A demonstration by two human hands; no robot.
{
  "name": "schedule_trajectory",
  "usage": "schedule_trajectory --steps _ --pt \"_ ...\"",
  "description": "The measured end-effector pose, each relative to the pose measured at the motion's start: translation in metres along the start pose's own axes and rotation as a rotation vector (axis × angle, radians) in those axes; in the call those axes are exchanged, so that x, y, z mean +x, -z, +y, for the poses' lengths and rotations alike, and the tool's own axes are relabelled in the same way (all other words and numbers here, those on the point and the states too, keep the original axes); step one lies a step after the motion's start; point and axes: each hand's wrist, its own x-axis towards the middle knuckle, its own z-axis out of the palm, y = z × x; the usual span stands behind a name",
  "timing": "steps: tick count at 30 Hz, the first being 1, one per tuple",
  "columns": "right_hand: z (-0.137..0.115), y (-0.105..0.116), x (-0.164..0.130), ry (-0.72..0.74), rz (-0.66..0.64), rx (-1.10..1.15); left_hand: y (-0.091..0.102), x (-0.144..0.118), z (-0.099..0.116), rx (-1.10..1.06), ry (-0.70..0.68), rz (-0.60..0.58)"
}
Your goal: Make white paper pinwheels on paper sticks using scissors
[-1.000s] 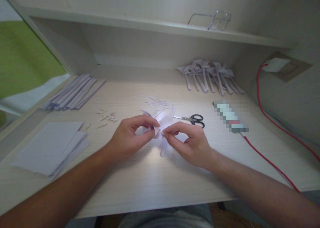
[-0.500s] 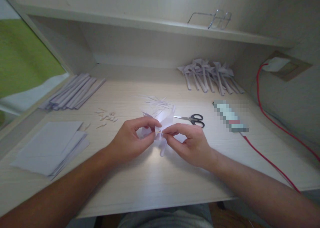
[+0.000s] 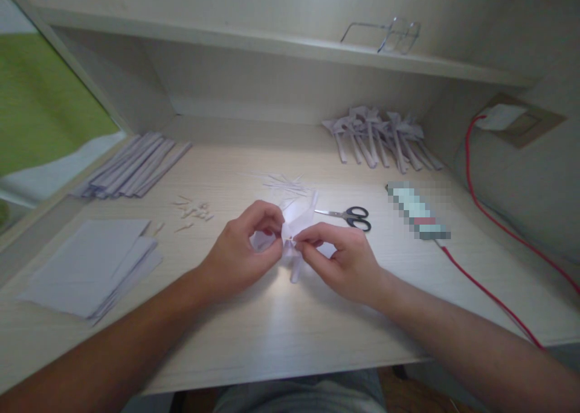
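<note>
Head view, both hands pinching thin folded paper pinwheel (image 3: pixel 296 229), smooth wooden desk (image 3: pixel 281 322)

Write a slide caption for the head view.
Both hands, left and right, pinch a paper pinwheel over the desk, scissors beside.

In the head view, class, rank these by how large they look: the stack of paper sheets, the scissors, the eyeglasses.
1. stack of paper sheets
2. eyeglasses
3. scissors
The eyeglasses lie farther off, so the last two are unsure.

No text, label or number can be read anywhere.
</note>
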Motion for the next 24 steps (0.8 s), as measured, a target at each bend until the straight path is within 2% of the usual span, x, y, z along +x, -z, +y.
schedule_trajectory --steps 4,8,24 --pt "-0.0007 -0.0002 0.0017 -0.054 0.019 0.069 0.0009 0.0008 0.0021 -0.068 0.069 0.015" --pt "0.0009 0.0 0.0033 -0.057 0.032 0.084 0.0038 0.0008 0.005 0.005 0.114 -0.006" --pt "-0.0002 0.0004 0.0046 -0.091 0.017 0.093 0.0052 0.002 0.0087 0.047 0.088 -0.02"
